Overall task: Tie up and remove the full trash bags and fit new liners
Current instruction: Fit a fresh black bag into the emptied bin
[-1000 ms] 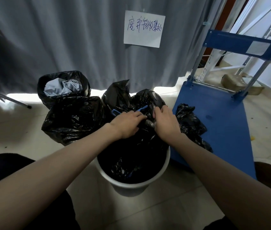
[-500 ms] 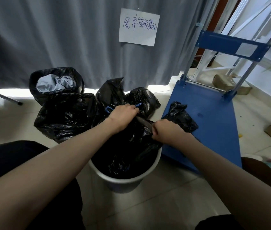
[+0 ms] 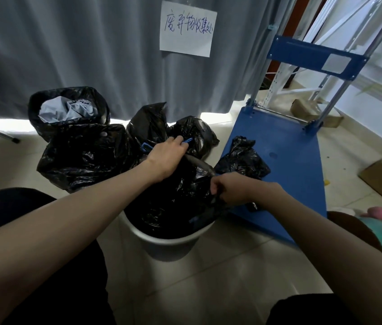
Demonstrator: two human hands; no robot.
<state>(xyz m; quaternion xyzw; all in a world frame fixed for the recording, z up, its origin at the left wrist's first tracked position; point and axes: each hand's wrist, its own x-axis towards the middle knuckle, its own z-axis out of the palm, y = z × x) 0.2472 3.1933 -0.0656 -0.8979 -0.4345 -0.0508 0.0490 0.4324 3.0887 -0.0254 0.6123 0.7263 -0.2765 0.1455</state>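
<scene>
A person's two bare hands work at the mouth of a black trash bag [image 3: 173, 207] seated in a white bin [image 3: 166, 242] on the tiled floor [image 3: 220, 277]. The left hand [image 3: 166, 158], at the bag's far side, has its fingers curled round gathered black plastic, with a blue drawstring [image 3: 146, 146] showing just beside the knuckles. The right hand [image 3: 228, 188], at the bag's near right edge, has its fingers curled tight, pinching a fold of the same plastic; a taut twisted strip runs between the two hands. Behind the bin, against a grey curtain [image 3: 68, 43], stand a lined bin holding crumpled pale paper [image 3: 68, 109], a bulging black bag [image 3: 84, 156] and two further black bags [image 3: 192, 134]. A smaller black bag [image 3: 244, 158] lies on the near left corner of a blue platform cart [image 3: 290, 160], just right of the bin. A handwritten paper sign [image 3: 187, 29] hangs on the curtain.
</scene>
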